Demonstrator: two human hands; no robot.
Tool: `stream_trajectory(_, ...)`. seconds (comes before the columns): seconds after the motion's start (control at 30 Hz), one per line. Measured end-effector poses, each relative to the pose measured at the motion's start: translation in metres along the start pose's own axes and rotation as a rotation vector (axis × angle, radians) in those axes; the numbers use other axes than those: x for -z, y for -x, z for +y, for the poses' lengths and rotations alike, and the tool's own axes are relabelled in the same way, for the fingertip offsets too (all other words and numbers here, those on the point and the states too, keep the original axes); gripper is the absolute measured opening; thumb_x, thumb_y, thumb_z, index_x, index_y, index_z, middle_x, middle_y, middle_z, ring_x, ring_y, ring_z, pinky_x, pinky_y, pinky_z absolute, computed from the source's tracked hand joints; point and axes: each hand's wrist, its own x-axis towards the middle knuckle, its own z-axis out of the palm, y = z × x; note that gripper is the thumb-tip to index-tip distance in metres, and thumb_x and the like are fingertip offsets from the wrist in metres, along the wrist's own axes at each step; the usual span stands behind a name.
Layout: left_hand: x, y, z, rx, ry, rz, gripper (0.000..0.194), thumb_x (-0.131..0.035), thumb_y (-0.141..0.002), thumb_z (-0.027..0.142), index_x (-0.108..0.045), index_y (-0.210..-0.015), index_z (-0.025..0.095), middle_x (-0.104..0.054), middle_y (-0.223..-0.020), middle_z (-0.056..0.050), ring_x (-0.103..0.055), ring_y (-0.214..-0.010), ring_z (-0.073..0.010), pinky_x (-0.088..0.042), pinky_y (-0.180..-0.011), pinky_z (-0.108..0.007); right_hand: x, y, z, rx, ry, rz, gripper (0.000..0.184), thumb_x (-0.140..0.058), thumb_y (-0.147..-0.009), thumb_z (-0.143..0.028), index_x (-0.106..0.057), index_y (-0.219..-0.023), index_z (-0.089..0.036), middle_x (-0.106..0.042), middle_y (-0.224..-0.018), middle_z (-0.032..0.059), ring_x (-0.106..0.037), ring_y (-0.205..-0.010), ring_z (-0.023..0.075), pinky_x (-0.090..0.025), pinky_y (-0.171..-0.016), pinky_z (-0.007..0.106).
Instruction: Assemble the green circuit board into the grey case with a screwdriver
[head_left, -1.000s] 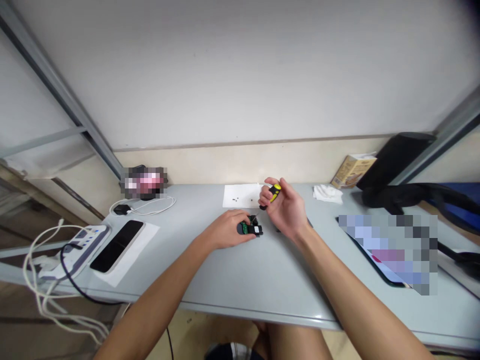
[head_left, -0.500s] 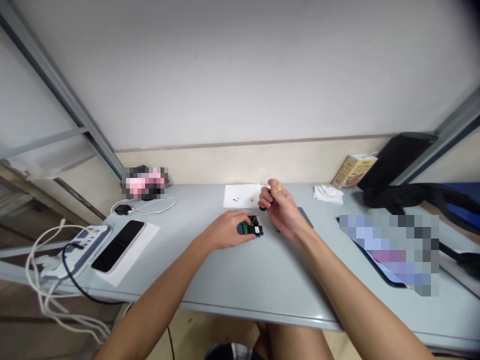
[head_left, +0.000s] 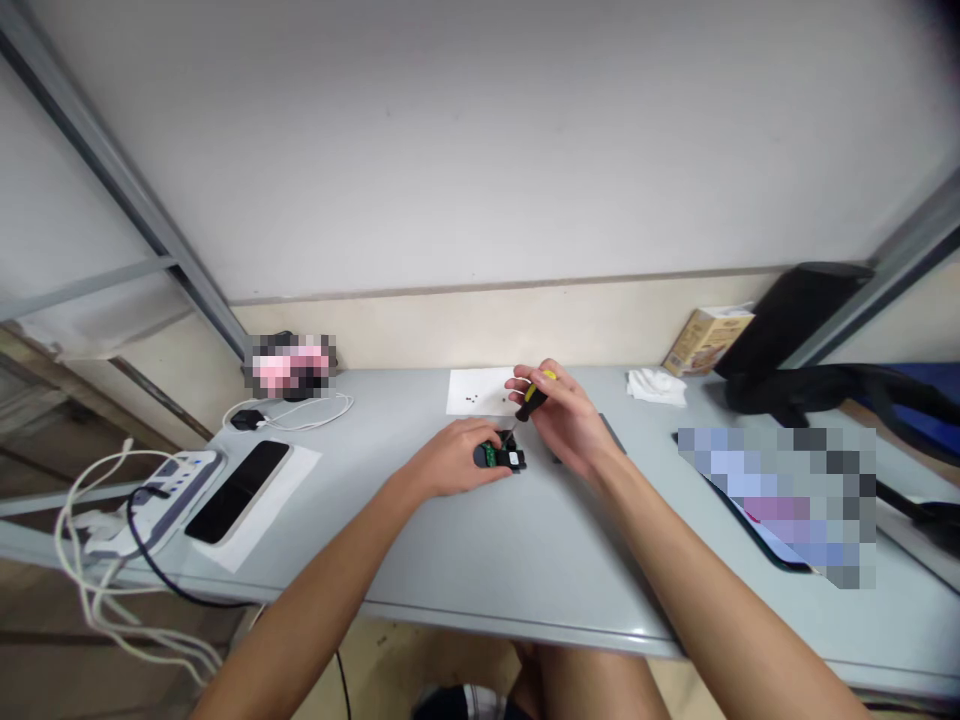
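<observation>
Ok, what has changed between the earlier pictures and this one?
The right hand has shifted its grip on the screwdriver: half a second ago its fingers covered most of the handle; now they have loosened and more of it shows. Nothing was visibly let go or newly taken. The left hand stays on the small black device, and the white paper stays put.

Black-and-yellow screwdriver (head_left: 532,400) in the right grip (head_left: 564,415), black device (head_left: 505,461) in the left grip (head_left: 459,458)
</observation>
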Motion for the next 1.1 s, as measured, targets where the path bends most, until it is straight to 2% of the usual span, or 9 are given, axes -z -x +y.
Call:
stream_trajectory(0.13, 0.000, 0.000, -0.001, -0.013, -0.002, 0.003, 0.024, -0.084, -0.084, 0.038, -0.071, -0.096, 0.023, -0.074, -0.128, -0.007, -0.070, -0.117, -0.0270, -0.054, -0.106, -0.040, 0.003, -0.002, 0.003, -0.011, -0.024, -0.035, 0.045, -0.092, -0.074, -0.043, -0.051, -0.080, -0.025, -0.054, -0.077, -0.0046, -0.049, -0.061, 0.0108, -0.043, -0.063, 0.027)
stream_trajectory(0.23, 0.001, 0.000, 0.001, -0.009, 0.001, 0.000, 0.024, -0.084, -0.084, 0.037, -0.071, -0.097, 0.023, -0.074, -0.127, -0.007, -0.070, -0.115, -0.0266, -0.054, -0.105, -0.040, 0.005, -0.005, 0.005, 0.015, -0.035, -0.059, 0.040, -0.082, -0.083, -0.056, -0.055, -0.086, -0.027, -0.038, -0.067, -0.0063, -0.038, -0.055, 0.0110, -0.039, -0.057, 0.027)
stream_trajectory(0.33, 0.002, -0.001, 0.003, -0.005, -0.001, 0.006, 0.023, -0.085, -0.083, 0.036, -0.071, -0.095, 0.022, -0.074, -0.126, -0.007, -0.070, -0.115, -0.0266, -0.053, -0.105, -0.040, 0.004, -0.005, 0.004, 0.006, -0.049, -0.065, 0.042, -0.067, -0.088, -0.068, -0.063, -0.094, -0.027, -0.042, -0.070, -0.0033, -0.043, -0.059, 0.0139, -0.043, -0.061, 0.030)
stream_trajectory(0.5, 0.001, -0.001, 0.002, -0.008, -0.017, 0.003, 0.025, -0.085, -0.083, 0.036, -0.067, -0.092, 0.022, -0.075, -0.126, -0.007, -0.070, -0.114, -0.0274, -0.053, -0.103, -0.041, 0.006, -0.004, 0.003, 0.007, -0.026, -0.037, 0.028, -0.079, -0.084, -0.050, -0.067, -0.087, -0.025, -0.056, -0.085, 0.0010, -0.055, -0.074, 0.0159, -0.048, -0.071, 0.031)
stream_trajectory(0.63, 0.001, -0.001, 0.001, 0.001, -0.038, 0.005, 0.028, -0.085, -0.082, 0.038, -0.064, -0.092, 0.023, -0.076, -0.121, -0.005, -0.071, -0.111, -0.0272, -0.053, -0.101, -0.041, 0.008, -0.005, 0.006, 0.076, 0.059, 0.007, 0.037, -0.088, -0.077, -0.045, -0.058, -0.077, -0.024, -0.060, -0.086, 0.0007, -0.057, -0.079, 0.0160, -0.047, -0.072, 0.029)
stream_trajectory(0.8, 0.000, -0.001, 0.001, 0.014, -0.041, 0.002, 0.030, -0.084, -0.082, 0.039, -0.063, -0.096, 0.024, -0.076, -0.117, -0.004, -0.071, -0.107, -0.0263, -0.052, -0.100, -0.041, 0.006, -0.006, 0.009, 0.099, 0.124, 0.016, 0.050, -0.085, -0.078, -0.057, -0.047, -0.079, -0.025, -0.046, -0.072, -0.0055, -0.045, -0.058, 0.0105, -0.039, -0.059, 0.027)
stream_trajectory(0.93, 0.001, -0.001, 0.002, 0.020, -0.019, -0.002, 0.030, -0.084, -0.083, 0.038, -0.064, -0.099, 0.023, -0.076, -0.120, -0.004, -0.071, -0.110, -0.0267, -0.051, -0.102, -0.041, 0.004, -0.007, 0.010, 0.145, 0.161, -0.003, 0.047, -0.063, -0.088, -0.075, -0.059, -0.097, -0.029, -0.045, -0.074, -0.0047, -0.041, -0.056, 0.0120, -0.040, -0.058, 0.029)
stream_trajectory(1.0, 0.001, -0.001, 0.002, 0.010, -0.009, -0.001, 0.028, -0.085, -0.083, 0.038, -0.066, -0.098, 0.023, -0.076, -0.120, -0.005, -0.071, -0.111, -0.0270, -0.051, -0.104, -0.042, 0.005, -0.006, 0.010, 0.137, 0.151, -0.029, 0.044, -0.060, -0.092, -0.072, -0.064, -0.105, -0.030, -0.051, -0.082, -0.0020, -0.049, -0.063, 0.0140, -0.044, -0.063, 0.031)
stream_trajectory(1.1, 0.001, -0.001, 0.001, -0.015, 0.003, 0.006, 0.025, -0.084, -0.083, 0.037, -0.067, -0.094, 0.023, -0.075, -0.124, -0.006, -0.071, -0.113, -0.0272, -0.051, -0.105, -0.042, 0.005, -0.005, 0.010, 0.141, 0.195, -0.071, 0.034, -0.069, -0.092, -0.060, -0.067, -0.095, -0.026, -0.057, -0.086, 0.0003, -0.055, -0.073, 0.0153, -0.045, -0.069, 0.030)
